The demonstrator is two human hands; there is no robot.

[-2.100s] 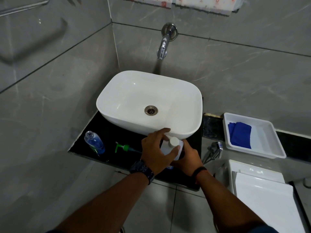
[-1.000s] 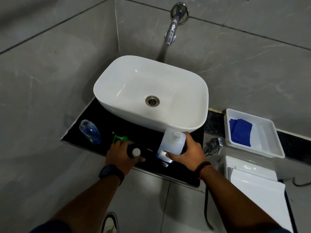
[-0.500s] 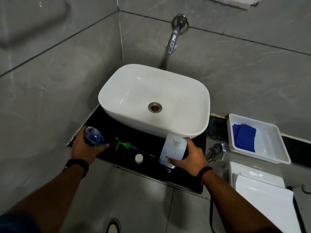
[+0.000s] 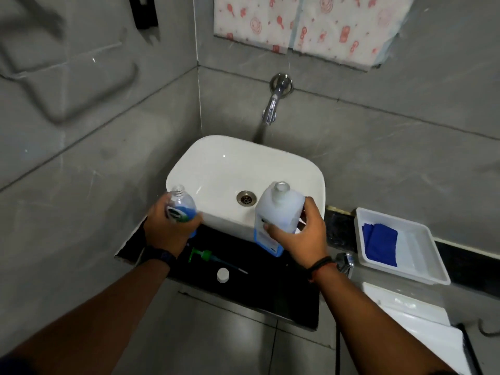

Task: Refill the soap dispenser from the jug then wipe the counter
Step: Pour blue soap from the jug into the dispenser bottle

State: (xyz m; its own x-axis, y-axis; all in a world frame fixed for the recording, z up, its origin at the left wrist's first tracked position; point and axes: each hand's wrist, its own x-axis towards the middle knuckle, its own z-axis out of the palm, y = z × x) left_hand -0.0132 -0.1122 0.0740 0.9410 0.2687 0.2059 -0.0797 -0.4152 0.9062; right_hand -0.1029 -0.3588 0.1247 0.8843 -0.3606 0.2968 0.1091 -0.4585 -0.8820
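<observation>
My left hand (image 4: 169, 230) grips the clear soap dispenser bottle (image 4: 180, 207), which has blue liquid low inside and an uncapped neck. It is held up over the left rim of the white basin (image 4: 216, 169). My right hand (image 4: 303, 235) grips the white translucent jug (image 4: 277, 212), uncapped and upright, over the basin's front rim. The two bottles are apart. The green pump head (image 4: 203, 254) with its tube and the jug's white cap (image 4: 222, 274) lie on the black counter (image 4: 270, 293). A folded blue cloth (image 4: 380, 243) lies in the white tray (image 4: 422, 255).
A chrome tap (image 4: 273, 104) juts from the grey tiled wall above the basin. A chrome fitting (image 4: 345, 263) sits right of the counter, and a white toilet tank lid (image 4: 422, 331) lies at lower right. Patterned paper (image 4: 303, 25) covers the wall above.
My left hand set the jug's cap on the counter, took the dispenser bottle and lifted it to the basin's edge. My right hand raised the jug off the counter.
</observation>
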